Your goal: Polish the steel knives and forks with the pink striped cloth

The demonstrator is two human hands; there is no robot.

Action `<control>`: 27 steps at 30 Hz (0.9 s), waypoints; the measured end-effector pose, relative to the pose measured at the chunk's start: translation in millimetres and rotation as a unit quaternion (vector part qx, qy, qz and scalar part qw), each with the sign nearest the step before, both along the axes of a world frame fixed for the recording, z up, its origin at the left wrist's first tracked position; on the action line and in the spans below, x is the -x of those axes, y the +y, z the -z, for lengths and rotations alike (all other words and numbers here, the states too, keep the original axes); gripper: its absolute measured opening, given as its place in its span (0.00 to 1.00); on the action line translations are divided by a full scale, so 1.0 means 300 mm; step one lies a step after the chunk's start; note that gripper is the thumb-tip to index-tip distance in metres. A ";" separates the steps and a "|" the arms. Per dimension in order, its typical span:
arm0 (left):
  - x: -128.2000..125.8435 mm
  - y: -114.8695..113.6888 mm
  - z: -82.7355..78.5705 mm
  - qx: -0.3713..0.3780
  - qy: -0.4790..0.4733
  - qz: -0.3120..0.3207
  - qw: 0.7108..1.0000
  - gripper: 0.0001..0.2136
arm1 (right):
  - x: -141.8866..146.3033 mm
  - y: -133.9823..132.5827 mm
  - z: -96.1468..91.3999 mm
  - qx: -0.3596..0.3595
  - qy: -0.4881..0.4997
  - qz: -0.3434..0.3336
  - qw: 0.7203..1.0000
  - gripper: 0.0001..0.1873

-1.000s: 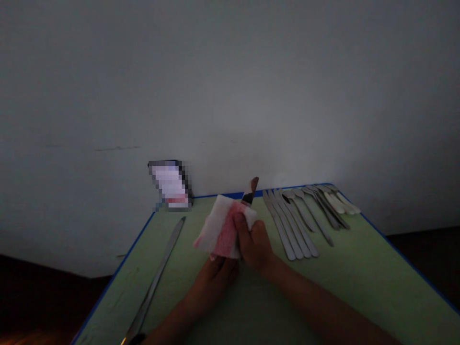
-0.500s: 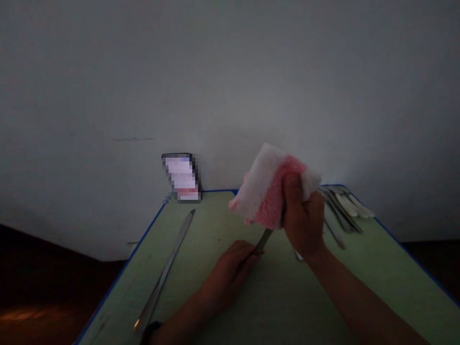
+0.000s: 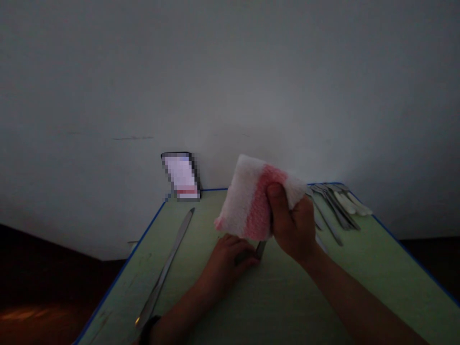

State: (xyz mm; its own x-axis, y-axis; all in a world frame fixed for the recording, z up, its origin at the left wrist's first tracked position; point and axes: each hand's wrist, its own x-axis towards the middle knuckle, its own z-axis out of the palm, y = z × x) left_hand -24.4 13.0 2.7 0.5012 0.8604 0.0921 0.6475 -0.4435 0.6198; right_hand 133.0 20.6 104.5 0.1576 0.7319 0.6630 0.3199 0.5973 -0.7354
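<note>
White fuzzy cloth (image 3: 241, 199), pink-banded, right hand (image 3: 295, 229) clasping it, left hand (image 3: 230, 258) gripping metal utensil (image 3: 261, 248)

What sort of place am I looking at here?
Probably a plain indoor room, perhaps in a home, though I can't be sure. A blue-edged green table stands near a bare wall, with cutlery laid out on it, and the right hand holds a cloth.
</note>
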 end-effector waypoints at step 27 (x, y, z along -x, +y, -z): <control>0.007 -0.009 0.063 -0.149 0.067 -0.017 0.986 0.22 | 0.046 0.075 0.229 0.016 -0.049 -0.036 0.998 0.15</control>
State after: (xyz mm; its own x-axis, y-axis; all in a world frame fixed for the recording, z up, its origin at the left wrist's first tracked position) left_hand -26.5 10.2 -16.4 0.4976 0.8213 0.2789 0.7319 -0.5702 0.3732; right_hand 119.3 43.2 35.9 0.0396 0.7603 0.6483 0.3484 0.5976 -0.7221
